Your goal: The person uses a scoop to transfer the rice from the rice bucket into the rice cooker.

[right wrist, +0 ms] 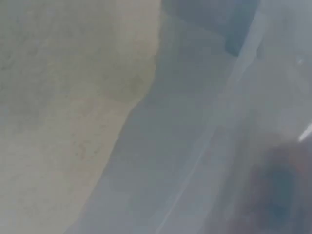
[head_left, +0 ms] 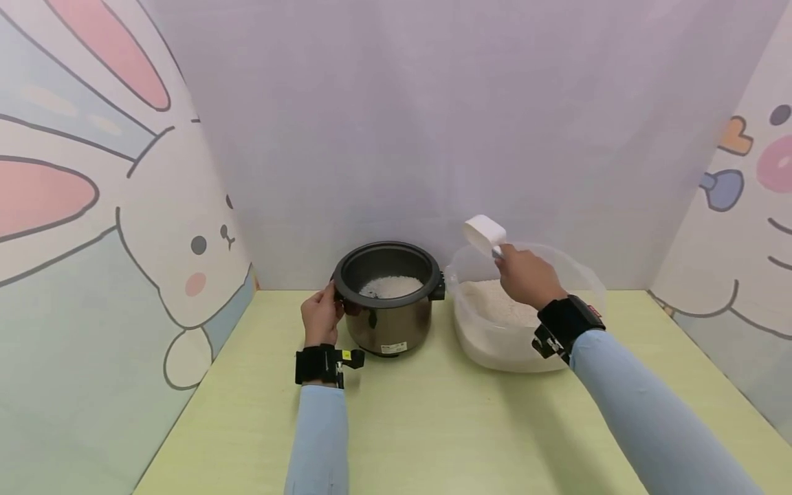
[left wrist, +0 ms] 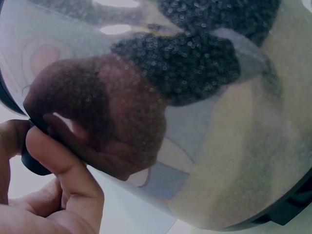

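Observation:
A rice cooker [head_left: 371, 328] with a dark shiny body stands lidless at the back of the table, white rice [head_left: 396, 287] lying in its pot. My left hand [head_left: 320, 316] grips the small black side handle [left wrist: 35, 163] on its left; in the left wrist view the thumb and fingers pinch it, mirrored in the glossy wall [left wrist: 195, 146]. My right hand [head_left: 527, 277] holds a white measuring scoop [head_left: 485, 234] by its handle, raised above a clear plastic tub [head_left: 495, 350] of rice [head_left: 491, 302]. The scoop is tilted toward the cooker. The right wrist view is blurred.
The tub stands close to the cooker's right side, both on a pale yellow-green table [head_left: 427, 426]. Behind them hangs a plain light curtain [head_left: 383, 137]. Cartoon-printed panels [head_left: 155, 275] flank the table on both sides.

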The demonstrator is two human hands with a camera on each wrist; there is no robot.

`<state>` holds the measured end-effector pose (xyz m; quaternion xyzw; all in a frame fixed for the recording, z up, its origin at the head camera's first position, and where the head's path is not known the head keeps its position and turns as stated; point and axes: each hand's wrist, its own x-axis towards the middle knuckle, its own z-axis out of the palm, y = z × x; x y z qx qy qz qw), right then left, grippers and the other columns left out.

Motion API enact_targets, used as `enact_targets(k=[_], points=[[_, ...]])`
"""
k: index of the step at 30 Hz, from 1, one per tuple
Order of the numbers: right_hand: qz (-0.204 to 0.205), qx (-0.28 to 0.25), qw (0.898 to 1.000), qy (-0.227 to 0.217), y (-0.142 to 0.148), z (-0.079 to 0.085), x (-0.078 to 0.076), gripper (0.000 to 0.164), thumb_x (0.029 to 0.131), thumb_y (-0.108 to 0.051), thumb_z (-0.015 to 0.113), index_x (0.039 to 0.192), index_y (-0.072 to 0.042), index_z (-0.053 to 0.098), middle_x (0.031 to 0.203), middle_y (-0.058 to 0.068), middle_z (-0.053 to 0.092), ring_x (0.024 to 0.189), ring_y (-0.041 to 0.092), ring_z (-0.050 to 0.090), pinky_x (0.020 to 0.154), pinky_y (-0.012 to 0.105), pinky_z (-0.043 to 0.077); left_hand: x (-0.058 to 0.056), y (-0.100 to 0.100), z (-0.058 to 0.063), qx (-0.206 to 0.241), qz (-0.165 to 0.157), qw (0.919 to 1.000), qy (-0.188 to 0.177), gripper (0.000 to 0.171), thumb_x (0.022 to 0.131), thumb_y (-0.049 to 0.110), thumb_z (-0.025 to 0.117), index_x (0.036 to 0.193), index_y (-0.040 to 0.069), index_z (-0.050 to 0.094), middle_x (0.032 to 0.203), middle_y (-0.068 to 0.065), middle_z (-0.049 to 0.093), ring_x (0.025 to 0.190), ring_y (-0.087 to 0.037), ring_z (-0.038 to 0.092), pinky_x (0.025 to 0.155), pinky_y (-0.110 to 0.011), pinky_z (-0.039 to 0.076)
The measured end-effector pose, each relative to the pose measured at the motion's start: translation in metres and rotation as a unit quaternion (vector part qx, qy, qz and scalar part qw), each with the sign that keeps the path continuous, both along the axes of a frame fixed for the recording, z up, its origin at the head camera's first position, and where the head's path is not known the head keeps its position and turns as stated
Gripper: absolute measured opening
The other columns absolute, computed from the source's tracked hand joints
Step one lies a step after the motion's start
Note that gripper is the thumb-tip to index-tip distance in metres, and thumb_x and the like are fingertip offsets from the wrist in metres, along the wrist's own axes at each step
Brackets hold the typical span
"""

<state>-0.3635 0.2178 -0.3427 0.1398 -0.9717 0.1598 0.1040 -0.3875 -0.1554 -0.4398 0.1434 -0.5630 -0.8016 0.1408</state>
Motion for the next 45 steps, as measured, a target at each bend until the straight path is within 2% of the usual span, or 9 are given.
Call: enact_targets(k=[4,10,19,24,33,38,41,45], points=[[-0.007,0.011,0.999,-0.031,0.02,-0.01,0.002,0.028,0.108,-0.011,0.044,0.122,0.01,0.053,0.093,0.022,0.065,0.069,0.029,0.058,0.063,0.045,0.041,0.001,0.0,0.0,0.003,0.001,1.0,0.006,0.027,0.1,0.028,0.068,0.093,0.003,0.069,0.08,-0.002,0.057,0.063,-0.009,0.055,0.06,-0.021,0.05],[-0.008,-0.001,0.997,-0.074,0.036,-0.022,0.005,0.029,0.107,-0.011,0.044,0.123,0.011,0.054,0.092,0.02,0.064,0.066,0.027,0.051,0.063,0.044,0.038,0.001,0.001,0.001,0.009,0.003,0.9999,0.012,0.026,0.1,0.027,0.069,0.09,0.003,0.069,0.075,-0.001,0.056,0.06,-0.008,0.053,0.057,-0.021,0.049],[-0.009,-0.002,0.996,-0.091,0.048,-0.032,-0.001,0.028,0.108,-0.014,0.041,0.119,0.009,0.054,0.084,0.013,0.059,0.064,0.024,0.047,0.063,0.042,0.037,-0.001,0.0,0.001,0.009,0.003,0.9999,0.012,0.028,0.1,0.028,0.068,0.085,0.005,0.068,0.072,-0.001,0.055,0.059,-0.009,0.052,0.056,-0.021,0.048],[-0.01,0.002,0.995,-0.099,0.053,-0.033,-0.003,0.03,0.108,-0.014,0.039,0.12,0.009,0.055,0.085,0.014,0.06,0.064,0.025,0.047,0.063,0.042,0.037,-0.001,-0.001,0.001,0.014,0.0,0.9998,0.017,0.028,0.1,0.029,0.069,0.084,0.005,0.067,0.07,-0.001,0.055,0.057,-0.008,0.052,0.056,-0.022,0.048],[-0.019,0.016,0.993,-0.114,0.059,-0.049,-0.007,0.027,0.106,-0.014,0.044,0.117,0.008,0.058,0.09,0.016,0.065,0.066,0.024,0.051,0.062,0.041,0.04,0.0,0.001,0.0,0.01,-0.002,0.9999,0.007,0.028,0.1,0.028,0.069,0.089,0.003,0.067,0.076,-0.002,0.055,0.06,-0.009,0.053,0.058,-0.022,0.049],[-0.022,0.016,0.992,-0.122,0.057,-0.048,-0.006,0.027,0.105,-0.012,0.046,0.118,0.009,0.058,0.091,0.017,0.066,0.066,0.024,0.051,0.062,0.041,0.04,-0.002,0.001,-0.001,0.009,0.004,0.9999,0.012,0.028,0.1,0.028,0.069,0.088,0.003,0.068,0.077,-0.003,0.056,0.06,-0.009,0.053,0.057,-0.022,0.049],[-0.039,0.023,0.991,-0.125,0.055,-0.047,-0.003,0.025,0.104,-0.011,0.045,0.114,0.008,0.059,0.086,0.016,0.064,0.064,0.025,0.05,0.061,0.042,0.04,-0.002,0.0,-0.001,0.012,0.002,0.9999,0.011,0.028,0.1,0.028,0.068,0.089,0.002,0.068,0.076,-0.003,0.056,0.059,-0.009,0.053,0.057,-0.022,0.049],[-0.094,0.031,0.986,-0.134,0.051,-0.042,0.002,0.021,0.101,-0.007,0.046,0.106,0.01,0.059,0.079,0.018,0.061,0.062,0.03,0.053,0.057,0.044,0.041,-0.002,-0.001,0.0,0.011,-0.002,0.9999,0.005,0.028,0.1,0.028,0.068,0.092,0.002,0.068,0.079,-0.003,0.056,0.06,-0.009,0.054,0.059,-0.022,0.05]])
